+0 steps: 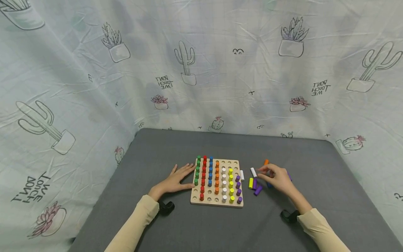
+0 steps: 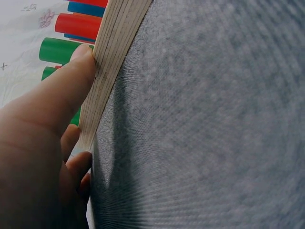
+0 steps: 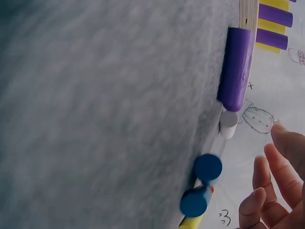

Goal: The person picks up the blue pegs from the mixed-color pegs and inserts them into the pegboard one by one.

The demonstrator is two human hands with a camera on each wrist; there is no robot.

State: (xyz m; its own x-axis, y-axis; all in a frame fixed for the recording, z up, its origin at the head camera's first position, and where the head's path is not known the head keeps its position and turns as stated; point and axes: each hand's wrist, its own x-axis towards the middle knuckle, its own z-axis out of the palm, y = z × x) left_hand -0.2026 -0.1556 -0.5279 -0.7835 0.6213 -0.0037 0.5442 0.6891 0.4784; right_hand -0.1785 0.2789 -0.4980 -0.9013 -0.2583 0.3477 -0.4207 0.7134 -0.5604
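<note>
A wooden pegboard (image 1: 217,203) holds columns of green, red, blue, orange, white, yellow and purple pegs. At its left edge rests my left hand (image 1: 176,180), fingers spread; the thumb (image 2: 83,62) touches the board's side in the left wrist view. My right hand (image 1: 278,177) hovers over loose pegs right of the board, its fingers bent and apart with nothing between them. Near its fingertips lies a white peg (image 1: 253,172). A yellow peg (image 1: 251,183) and a purple peg (image 1: 258,190) lie closer to the board. Blue pegs (image 3: 208,167) show below the right hand.
Another white peg (image 1: 242,175) lies against the board's right edge. An orange peg (image 1: 266,162) sits behind the right hand, which partly hides other pegs. Grey cloth (image 1: 176,224) covers the table; a printed curtain (image 1: 214,70) hangs around it.
</note>
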